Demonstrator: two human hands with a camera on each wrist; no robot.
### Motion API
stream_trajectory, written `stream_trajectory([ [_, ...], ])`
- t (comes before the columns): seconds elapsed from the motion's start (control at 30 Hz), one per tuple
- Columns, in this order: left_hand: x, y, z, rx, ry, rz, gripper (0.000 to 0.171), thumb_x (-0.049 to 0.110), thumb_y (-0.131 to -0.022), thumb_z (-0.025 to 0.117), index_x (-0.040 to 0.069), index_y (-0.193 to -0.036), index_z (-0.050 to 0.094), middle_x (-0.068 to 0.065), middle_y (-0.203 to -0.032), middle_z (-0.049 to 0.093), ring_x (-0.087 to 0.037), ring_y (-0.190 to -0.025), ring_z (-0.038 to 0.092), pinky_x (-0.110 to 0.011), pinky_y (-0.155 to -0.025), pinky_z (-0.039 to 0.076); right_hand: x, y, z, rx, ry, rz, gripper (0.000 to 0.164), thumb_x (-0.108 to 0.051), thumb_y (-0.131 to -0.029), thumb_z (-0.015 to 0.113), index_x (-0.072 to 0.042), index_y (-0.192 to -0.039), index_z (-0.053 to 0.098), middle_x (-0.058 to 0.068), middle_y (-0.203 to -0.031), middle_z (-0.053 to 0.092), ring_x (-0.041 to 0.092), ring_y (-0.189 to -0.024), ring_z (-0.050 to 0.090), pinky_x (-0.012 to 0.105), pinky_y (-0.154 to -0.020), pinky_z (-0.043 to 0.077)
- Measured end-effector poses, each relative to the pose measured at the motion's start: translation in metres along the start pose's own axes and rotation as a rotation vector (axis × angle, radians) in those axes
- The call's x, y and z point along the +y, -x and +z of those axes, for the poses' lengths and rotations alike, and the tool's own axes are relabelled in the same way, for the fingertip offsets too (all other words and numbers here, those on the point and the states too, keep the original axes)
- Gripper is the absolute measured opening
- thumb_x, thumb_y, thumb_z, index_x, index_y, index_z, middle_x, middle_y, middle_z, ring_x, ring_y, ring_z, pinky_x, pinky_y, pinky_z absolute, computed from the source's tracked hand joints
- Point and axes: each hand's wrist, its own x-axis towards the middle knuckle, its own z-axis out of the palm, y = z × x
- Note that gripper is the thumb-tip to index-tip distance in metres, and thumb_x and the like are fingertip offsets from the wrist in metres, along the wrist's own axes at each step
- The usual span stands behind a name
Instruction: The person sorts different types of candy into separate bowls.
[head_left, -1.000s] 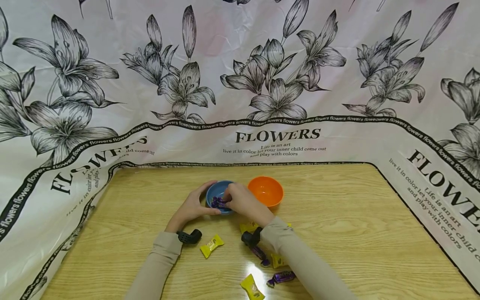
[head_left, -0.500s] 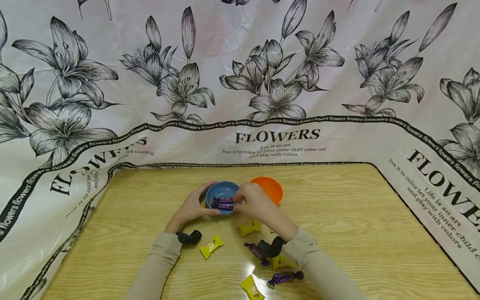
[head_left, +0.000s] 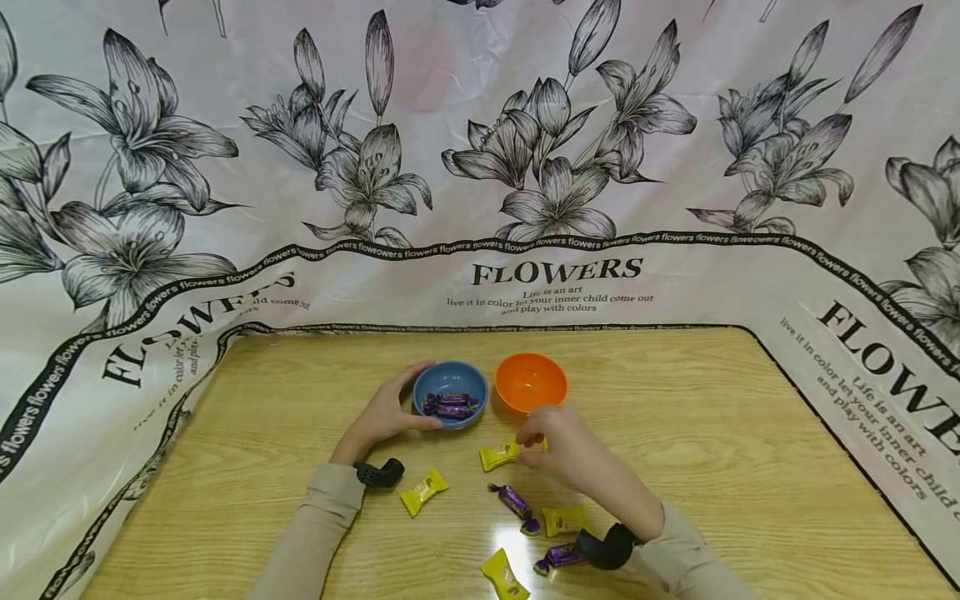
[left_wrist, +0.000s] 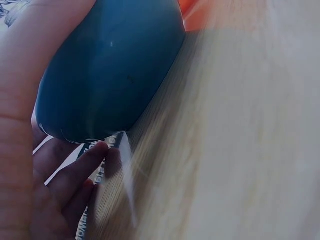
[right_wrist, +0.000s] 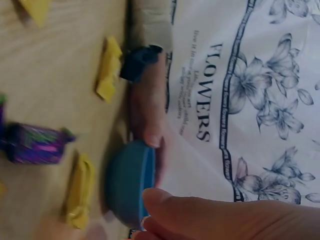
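Note:
My left hand point(head_left: 390, 412) grips the side of a blue bowl point(head_left: 476, 375), thumb at the near side and fingers round the far left. In the left wrist view the bowl's outer wall point(left_wrist: 115, 70) fills the top, with fingertips against it. Inside the bowl lie purple-wrapped candies point(head_left: 453, 406). The right hand point(head_left: 566, 446) hovers with thumb and fingers apart and nothing seen between them. It is beside a yellow-wrapped candy point(head_left: 498, 455) and partly hides another. In the right wrist view the right hand point(right_wrist: 215, 215) shows its thumb in front of the bowl.
An orange bowl point(head_left: 531, 382) stands right of the blue one. Nearer on the wooden table point(head_left: 750, 467) lie loose yellow candies point(head_left: 424, 492) and purple candies point(head_left: 514, 505). Dark wrist cameras sit on both wrists. A flower-printed cloth point(head_left: 555, 283) borders the table's back and sides.
The right hand has left the blue bowl, letting go of a purple candy there, and moved right and nearer to the yellow candies. The left hand stays on the bowl.

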Motion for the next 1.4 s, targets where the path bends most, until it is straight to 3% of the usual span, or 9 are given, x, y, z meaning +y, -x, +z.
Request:
stream_trajectory([
  [0.13, 0.001, 0.000, 0.000, 0.000, -0.012, 0.005, 0.101, 0.026, -0.067, 0.094, 0.012, -0.152, 0.040, -0.007, -0.152, 0.044, -0.030, -0.143, 0.033, -0.053, -0.118, 0.022, 0.004, 0.013, 0.010, -0.075, -0.023, 0.031, 0.006, -0.002, -0.076, 0.079, -0.003, -0.077, 0.073, 0.001, -0.074, 0.062, 0.013, -0.067, 0.053, 0.023, -0.059, 0.047],
  [0.23, 0.001, -0.001, 0.000, -0.001, -0.024, 0.011, 0.102, 0.029, -0.068, 0.094, 0.012, -0.152, 0.040, -0.008, -0.152, 0.044, -0.031, -0.143, 0.033, -0.054, -0.118, 0.022, 0.005, 0.021, 0.020, -0.138, -0.021, 0.057, 0.015, -0.007, -0.074, 0.083, -0.007, -0.071, 0.069, -0.003, -0.069, 0.054, 0.008, -0.065, 0.043, 0.023, -0.057, 0.039],
  [0.33, 0.000, -0.001, 0.000, 0.001, -0.024, 0.016, 0.102, 0.029, -0.068, 0.094, 0.010, -0.152, 0.039, -0.009, -0.152, 0.044, -0.032, -0.143, 0.033, -0.055, -0.117, 0.022, 0.005, 0.027, 0.029, -0.170, 0.005, 0.055, 0.024, -0.015, -0.070, 0.090, -0.009, -0.069, 0.067, -0.007, -0.068, 0.050, 0.006, -0.065, 0.042, 0.024, -0.059, 0.039],
  [0.5, 0.000, -0.002, 0.000, -0.002, -0.021, 0.004, 0.102, 0.025, -0.068, 0.094, 0.011, -0.153, 0.039, -0.007, -0.152, 0.043, -0.030, -0.144, 0.032, -0.053, -0.118, 0.022, 0.004, 0.032, 0.037, -0.151, 0.050, 0.051, 0.028, -0.015, -0.066, 0.092, -0.011, -0.067, 0.065, -0.009, -0.065, 0.047, 0.005, -0.062, 0.042, 0.022, -0.056, 0.040],
  [0.73, -0.002, -0.002, 0.000, -0.012, -0.001, 0.002, 0.101, 0.015, -0.069, 0.092, 0.011, -0.153, 0.037, -0.011, -0.153, 0.041, -0.031, -0.144, 0.032, -0.052, -0.118, 0.023, 0.005, 0.031, 0.041, -0.124, 0.072, 0.053, 0.018, -0.004, -0.067, 0.086, -0.009, -0.070, 0.069, -0.007, -0.066, 0.053, 0.004, -0.061, 0.044, 0.020, -0.054, 0.041],
  [1.03, 0.037, 0.006, -0.003, -0.029, -0.007, -0.001, 0.097, 0.013, -0.072, 0.090, -0.001, -0.151, 0.037, -0.019, -0.151, 0.042, -0.036, -0.143, 0.032, -0.054, -0.117, 0.023, 0.005, 0.029, 0.041, -0.099, 0.052, 0.039, 0.016, 0.004, -0.065, 0.076, -0.009, -0.069, 0.068, -0.005, -0.067, 0.054, 0.005, -0.060, 0.044, 0.022, -0.054, 0.040],
  [1.4, 0.037, 0.007, -0.002, -0.029, -0.002, -0.016, 0.097, 0.014, -0.072, 0.090, 0.001, -0.152, 0.037, -0.018, -0.152, 0.040, -0.036, -0.143, 0.032, -0.054, -0.117, 0.024, -0.006, 0.014, 0.024, -0.072, 0.062, 0.023, 0.014, 0.004, -0.070, 0.079, -0.006, -0.075, 0.070, -0.001, -0.073, 0.059, 0.009, -0.066, 0.051, 0.023, -0.057, 0.046],
])
